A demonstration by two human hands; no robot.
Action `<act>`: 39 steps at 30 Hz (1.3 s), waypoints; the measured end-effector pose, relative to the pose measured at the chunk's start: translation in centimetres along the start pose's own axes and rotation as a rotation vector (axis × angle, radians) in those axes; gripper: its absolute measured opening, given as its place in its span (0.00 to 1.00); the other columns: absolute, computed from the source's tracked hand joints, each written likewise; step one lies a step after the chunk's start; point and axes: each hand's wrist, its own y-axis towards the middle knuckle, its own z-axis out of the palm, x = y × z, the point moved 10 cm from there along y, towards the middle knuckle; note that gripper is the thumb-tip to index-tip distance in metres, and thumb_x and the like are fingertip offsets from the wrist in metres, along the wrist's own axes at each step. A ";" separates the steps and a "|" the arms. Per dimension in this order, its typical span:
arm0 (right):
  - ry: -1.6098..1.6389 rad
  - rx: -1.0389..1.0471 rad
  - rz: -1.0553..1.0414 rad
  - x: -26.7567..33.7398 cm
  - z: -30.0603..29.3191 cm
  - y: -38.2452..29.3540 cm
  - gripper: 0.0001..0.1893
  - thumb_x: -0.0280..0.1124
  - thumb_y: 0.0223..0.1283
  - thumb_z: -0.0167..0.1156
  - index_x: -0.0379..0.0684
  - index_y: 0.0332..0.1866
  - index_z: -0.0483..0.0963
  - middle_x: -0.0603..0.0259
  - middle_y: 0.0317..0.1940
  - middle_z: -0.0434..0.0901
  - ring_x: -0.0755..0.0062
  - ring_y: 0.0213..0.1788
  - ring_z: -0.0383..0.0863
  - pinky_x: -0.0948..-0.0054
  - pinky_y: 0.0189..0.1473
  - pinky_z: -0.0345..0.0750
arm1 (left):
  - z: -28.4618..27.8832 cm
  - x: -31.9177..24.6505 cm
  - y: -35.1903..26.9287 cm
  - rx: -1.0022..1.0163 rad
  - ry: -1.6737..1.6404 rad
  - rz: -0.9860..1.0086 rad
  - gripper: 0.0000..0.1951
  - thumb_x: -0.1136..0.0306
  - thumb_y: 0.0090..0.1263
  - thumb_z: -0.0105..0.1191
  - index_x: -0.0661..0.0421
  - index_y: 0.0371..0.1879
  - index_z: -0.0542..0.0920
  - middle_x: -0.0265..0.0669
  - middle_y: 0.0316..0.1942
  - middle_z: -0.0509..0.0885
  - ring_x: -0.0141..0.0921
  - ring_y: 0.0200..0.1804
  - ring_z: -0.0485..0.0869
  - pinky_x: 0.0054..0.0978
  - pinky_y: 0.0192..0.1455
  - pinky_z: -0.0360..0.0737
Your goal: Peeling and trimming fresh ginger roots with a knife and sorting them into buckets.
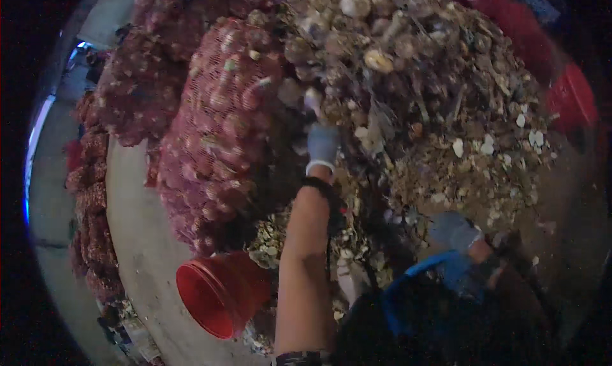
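My left hand (323, 143), in a grey glove with a white cuff, reaches forward to the foot of a large heap of bulbs (406, 45), garlic or onions, mixed with dry stalks and skins. Just beyond its fingers is a pale bulb (312, 100); blur hides whether they grip it. My right hand (454, 229), also gloved, is low on the right over the blue rim of a container (420, 265). Its fingers are too blurred to show a hold. The container's inside is dark.
A full red mesh sack of bulbs (220, 127) stands left of my arm, with more filled sacks (143, 74) behind it. An orange-red bucket (224, 294) lies tipped on the concrete floor (138, 251). Another red container (571, 98) is at the far right.
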 end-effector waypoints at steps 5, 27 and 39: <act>0.383 -0.071 0.260 -4.2 -2.6 0.5 0.12 0.38 0.40 0.55 0.41 0.30 0.71 0.64 0.20 0.72 0.71 0.25 0.74 0.73 0.28 0.71 | -0.2 3.5 -6.4 0.095 -0.813 -0.133 0.16 0.67 0.55 0.48 0.62 0.41 0.71 0.42 0.29 0.77 0.27 0.31 0.74 0.26 0.35 0.71; 0.079 -0.370 -0.346 12.2 -9.3 0.2 0.13 0.37 0.40 0.52 0.48 0.34 0.70 0.58 0.27 0.75 0.60 0.30 0.74 0.64 0.32 0.71 | 2.5 -5.0 -21.5 0.302 0.181 0.473 0.13 0.64 0.57 0.43 0.56 0.38 0.72 0.39 0.39 0.74 0.36 0.42 0.72 0.33 0.44 0.68; -0.201 -0.094 0.007 2.8 -6.0 2.0 0.17 0.37 0.36 0.58 0.43 0.35 0.71 0.59 0.33 0.73 0.60 0.36 0.72 0.68 0.39 0.70 | -3.0 -9.1 -22.8 0.233 -0.648 0.220 0.13 0.73 0.48 0.53 0.61 0.34 0.71 0.40 0.28 0.78 0.31 0.30 0.78 0.24 0.33 0.73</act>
